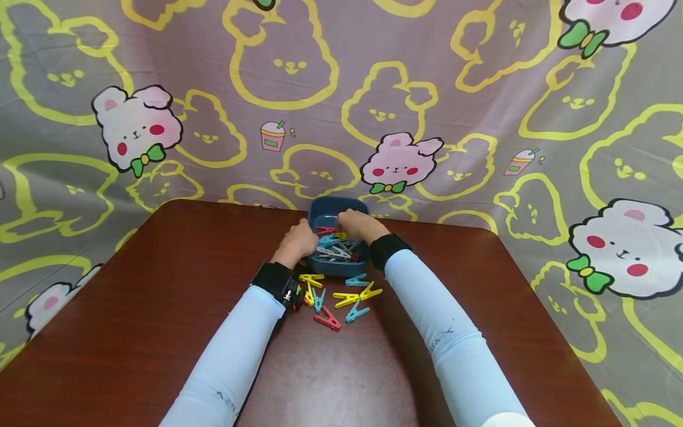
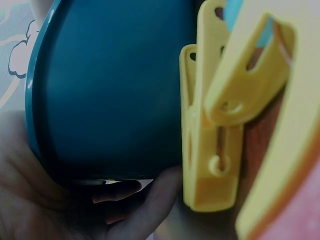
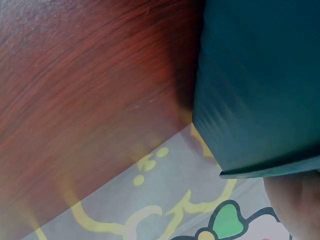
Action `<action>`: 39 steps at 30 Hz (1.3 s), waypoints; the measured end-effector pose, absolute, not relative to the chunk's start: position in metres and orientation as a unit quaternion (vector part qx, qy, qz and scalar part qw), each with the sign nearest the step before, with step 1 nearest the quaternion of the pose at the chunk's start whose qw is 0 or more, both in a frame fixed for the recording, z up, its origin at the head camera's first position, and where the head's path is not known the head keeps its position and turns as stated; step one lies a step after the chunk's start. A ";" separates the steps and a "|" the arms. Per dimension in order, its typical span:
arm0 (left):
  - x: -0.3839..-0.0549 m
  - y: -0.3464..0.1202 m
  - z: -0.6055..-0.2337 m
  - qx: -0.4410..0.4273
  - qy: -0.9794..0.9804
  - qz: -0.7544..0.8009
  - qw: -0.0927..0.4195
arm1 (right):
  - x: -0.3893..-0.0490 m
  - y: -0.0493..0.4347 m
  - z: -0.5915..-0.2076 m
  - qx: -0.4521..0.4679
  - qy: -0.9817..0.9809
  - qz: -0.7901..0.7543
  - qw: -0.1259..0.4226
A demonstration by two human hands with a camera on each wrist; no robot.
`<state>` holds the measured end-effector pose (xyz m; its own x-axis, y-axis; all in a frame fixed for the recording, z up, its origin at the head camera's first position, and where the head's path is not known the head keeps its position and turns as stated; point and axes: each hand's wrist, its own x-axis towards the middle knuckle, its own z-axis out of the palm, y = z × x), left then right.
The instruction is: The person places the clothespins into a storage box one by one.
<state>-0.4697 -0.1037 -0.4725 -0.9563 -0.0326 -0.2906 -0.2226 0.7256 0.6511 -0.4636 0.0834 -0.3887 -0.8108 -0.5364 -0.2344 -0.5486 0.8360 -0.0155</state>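
Note:
A dark blue plastic bin (image 1: 333,270) stands at the table's far side, holding a heap of clothespins (image 1: 333,252) in white, blue, red and yellow. My left hand (image 1: 297,240) grips the bin's left side; in the left wrist view its thumb and fingers (image 2: 150,210) lie about the bin's edge. My right hand (image 1: 360,225) is over the bin's right rim, fingertips pointing down inside and hidden. Whether they pinch anything cannot be seen. Just in front of the bin lie loose clothespins, among them a red clothespin (image 1: 327,319) and a blue clothespin (image 1: 356,311).
The brown wooden table (image 1: 160,308) stretches out on both sides of the bin. A patterned cloth (image 1: 213,77) hangs right behind the table's far edge. Yellow clothespins (image 2: 212,165) lie close against the bin near my left wrist.

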 end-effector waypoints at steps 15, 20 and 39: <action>-0.423 -0.096 -0.433 -0.057 0.920 0.369 0.119 | -0.455 0.118 -0.366 -0.309 0.948 -0.033 0.075; -0.442 -0.099 -0.452 -0.052 0.922 0.365 0.120 | -0.428 0.142 -0.357 -0.340 0.936 -0.091 0.000; -0.422 -0.095 -0.431 -0.057 0.923 0.361 0.116 | -0.312 0.206 -0.343 -0.376 0.908 -0.184 0.029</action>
